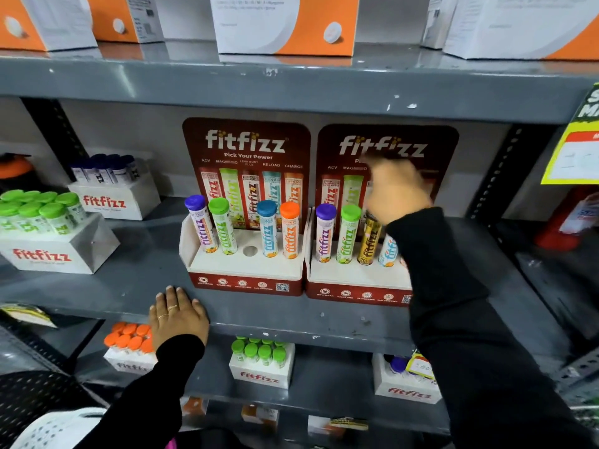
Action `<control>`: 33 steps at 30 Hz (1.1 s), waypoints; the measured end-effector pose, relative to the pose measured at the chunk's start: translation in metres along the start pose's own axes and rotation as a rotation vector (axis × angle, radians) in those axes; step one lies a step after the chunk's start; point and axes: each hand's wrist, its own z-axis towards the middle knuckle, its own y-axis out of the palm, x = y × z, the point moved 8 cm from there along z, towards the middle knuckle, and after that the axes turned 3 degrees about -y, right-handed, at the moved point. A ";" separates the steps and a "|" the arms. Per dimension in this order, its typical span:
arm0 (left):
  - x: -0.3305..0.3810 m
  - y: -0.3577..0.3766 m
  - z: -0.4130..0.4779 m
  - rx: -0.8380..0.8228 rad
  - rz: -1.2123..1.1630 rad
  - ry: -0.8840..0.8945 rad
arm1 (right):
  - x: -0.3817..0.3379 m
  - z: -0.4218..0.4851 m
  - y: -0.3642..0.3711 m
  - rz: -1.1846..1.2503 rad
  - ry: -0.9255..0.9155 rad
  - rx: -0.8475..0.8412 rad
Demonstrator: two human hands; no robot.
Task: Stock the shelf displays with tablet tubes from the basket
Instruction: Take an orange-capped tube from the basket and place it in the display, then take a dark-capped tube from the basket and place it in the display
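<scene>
Two red fitfizz display stands sit side by side on the middle grey shelf. The left stand holds purple, green, blue and orange-capped tubes, with one empty hole in the middle. The right stand holds a purple tube, a green tube, a gold tube and a light blue tube. My right hand is blurred just above the gold tube's top; its grip is unclear. My right sleeve hides that stand's right end. My left hand lies flat on the shelf's front edge, holding nothing.
White fitfizz boxes with green-capped and dark blue-capped tubes stand at the left. The shelf below carries boxes of orange, green and purple tubes. Orange-and-white cartons line the top shelf. A dark perforated basket is at bottom left.
</scene>
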 end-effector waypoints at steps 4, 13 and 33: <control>-0.003 -0.001 -0.009 0.016 -0.013 0.094 | -0.117 -0.021 0.030 0.114 -0.453 0.072; -0.110 0.009 -0.058 -0.042 0.001 -0.019 | -0.290 -0.116 0.208 0.083 -1.023 -0.453; -0.358 0.112 -0.236 -0.351 0.190 -0.525 | -0.374 -0.277 0.539 -0.182 -0.735 -1.150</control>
